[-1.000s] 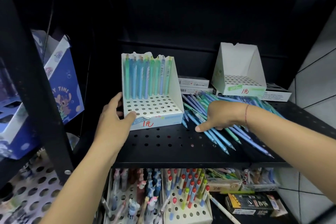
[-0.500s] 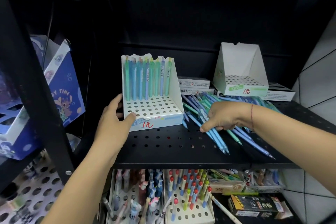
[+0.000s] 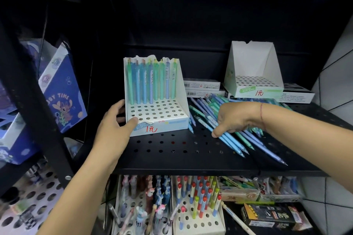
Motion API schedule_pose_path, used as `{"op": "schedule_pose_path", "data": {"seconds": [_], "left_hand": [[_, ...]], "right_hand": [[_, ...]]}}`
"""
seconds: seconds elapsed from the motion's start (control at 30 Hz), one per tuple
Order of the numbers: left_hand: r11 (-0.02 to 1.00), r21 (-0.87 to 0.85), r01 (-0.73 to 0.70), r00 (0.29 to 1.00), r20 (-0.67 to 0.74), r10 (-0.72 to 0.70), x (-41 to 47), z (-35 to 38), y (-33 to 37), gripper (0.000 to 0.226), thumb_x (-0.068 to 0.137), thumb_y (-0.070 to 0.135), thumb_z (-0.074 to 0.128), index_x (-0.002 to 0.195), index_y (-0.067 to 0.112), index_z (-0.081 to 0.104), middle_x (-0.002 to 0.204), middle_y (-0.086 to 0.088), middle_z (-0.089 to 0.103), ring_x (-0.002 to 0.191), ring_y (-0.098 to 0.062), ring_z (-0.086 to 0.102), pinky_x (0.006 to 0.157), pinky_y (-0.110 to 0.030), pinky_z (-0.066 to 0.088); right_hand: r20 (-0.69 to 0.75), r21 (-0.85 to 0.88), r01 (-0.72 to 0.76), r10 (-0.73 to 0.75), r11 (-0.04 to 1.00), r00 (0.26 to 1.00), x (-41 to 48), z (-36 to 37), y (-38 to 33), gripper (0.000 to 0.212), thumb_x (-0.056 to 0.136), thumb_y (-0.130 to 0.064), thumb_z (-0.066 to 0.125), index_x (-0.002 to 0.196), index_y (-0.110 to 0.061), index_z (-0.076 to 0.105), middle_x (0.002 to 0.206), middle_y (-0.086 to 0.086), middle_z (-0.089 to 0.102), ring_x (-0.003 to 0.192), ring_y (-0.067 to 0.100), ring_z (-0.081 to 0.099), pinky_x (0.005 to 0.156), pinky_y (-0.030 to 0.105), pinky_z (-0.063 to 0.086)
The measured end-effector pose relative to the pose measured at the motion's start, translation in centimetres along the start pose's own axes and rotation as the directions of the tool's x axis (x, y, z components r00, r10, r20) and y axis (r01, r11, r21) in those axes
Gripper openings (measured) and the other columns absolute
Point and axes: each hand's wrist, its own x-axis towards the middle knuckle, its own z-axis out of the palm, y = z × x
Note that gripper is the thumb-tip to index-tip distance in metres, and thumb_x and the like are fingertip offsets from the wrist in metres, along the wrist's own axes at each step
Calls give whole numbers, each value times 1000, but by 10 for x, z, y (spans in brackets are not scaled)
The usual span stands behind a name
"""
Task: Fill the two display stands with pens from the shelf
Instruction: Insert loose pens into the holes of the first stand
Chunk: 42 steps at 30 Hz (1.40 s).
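Your right hand (image 3: pixel 238 116) has drawn back toward the shelf's front edge since a second ago. Its fingers now curl down over a few of the loose pens (image 3: pixel 235 140), with the thumb tip against a blue barrel. That pile of blue, green and lilac pens fans across the right half of the shelf (image 3: pixel 172 150), tips toward the front edge. Your left hand (image 3: pixel 114 126) stays where it was, gripping the front left corner of the part-filled stand (image 3: pixel 168 127), thumb on its perforated top. One row of standing pens (image 3: pixel 150 82) fills its back holes. The empty stand (image 3: pixel 248 59) sits at the shelf's back right, well apart from both hands. Flat boxes (image 3: pixel 202 86) lie between the two stands.
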Motion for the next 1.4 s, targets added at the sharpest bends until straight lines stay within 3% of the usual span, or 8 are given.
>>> {"op": "schedule_pose_path", "data": {"seconds": [0.2, 0.33, 0.43, 0.6, 0.87, 0.97, 1.13, 1.4], "left_hand": [[1000, 26, 13, 999, -49, -11, -3, 0, 4, 57, 92, 18, 61, 143, 28, 38, 140, 5, 46, 122, -12, 46, 100, -34, 40], [961, 109, -256, 922, -273, 276, -35, 8, 34, 38, 95, 21, 55, 129, 34, 46, 131, 16, 41, 121, -2, 42, 93, -12, 33], [965, -18, -261, 962, -85, 259, -59, 30, 60, 31, 95, 35, 51, 126, 37, 49, 123, 23, 52, 111, 8, 50, 87, -10, 38], [940, -318, 127, 945, 327, -18, -65, 57, 71, 30, 99, 39, 36, 111, 23, 59, 93, 1, 73, 79, -11, 71, 80, -29, 58], [969, -244, -46, 991, 109, 74, -48, 39, 52, 25, 103, 20, 34, 94, 11, 56, 68, -5, 64, 53, -13, 61, 52, -23, 50], [969, -224, -104, 995, -22, 102, -39, 31, 42, 24, 103, 24, 34, 93, 17, 54, 66, 1, 61, 53, -14, 58, 51, -21, 46], [974, -178, -138, 989, -71, 127, -30, 21, 33, 25, 104, 24, 32, 94, 20, 55, 65, 8, 61, 46, -11, 49, 45, -18, 39], [974, -212, -83, 994, 52, 97, -29, 18, 27, 26, 103, 25, 35, 98, 18, 59, 65, 2, 60, 45, -11, 44, 43, -17, 36]], "right_hand": [[105, 284, 52, -85, 957, 991, -1, -8, 22, 45, 83, -36, 70, 51, -16, 45, 44, 0, 38, 36, 12, 27, 41, 16, 29], [-41, 546, 202, -215, 813, 976, -14, -21, 16, 44, 82, -35, 68, 51, -17, 43, 39, -6, 38, 32, 8, 27, 39, 14, 28], [-207, 631, 382, -328, 675, 922, -24, -22, -14, 39, 82, -36, 67, 55, -15, 48, 42, -5, 40, 37, 10, 29, 41, 17, 28], [-485, 587, 632, -404, 506, 775, -23, -9, -71, 31, 84, -33, 69, 77, -5, 58, 45, -6, 42, 42, 7, 34, 43, 17, 31], [-589, 537, 705, -391, 464, 707, -7, -5, -97, 30, 95, -29, 55, 95, 0, 62, 62, 1, 56, 49, 5, 49, 54, 22, 44], [-720, 558, 756, -253, 343, 646, 1, -20, -98, 43, 93, -15, 59, 134, -11, 46, 65, 5, 58, 51, 9, 56, 51, 20, 48], [-886, 301, 771, -134, 561, 444, 31, -34, -99, 78, 92, -14, 62, 150, -31, 13, 71, 12, 61, 63, 22, 64, 63, 32, 59], [-883, 276, 718, -127, 639, 452, 66, -17, -110, 56, 97, -16, 52, 141, -34, 24, 76, 16, 63, 68, 29, 64, 67, 49, 56]]}}
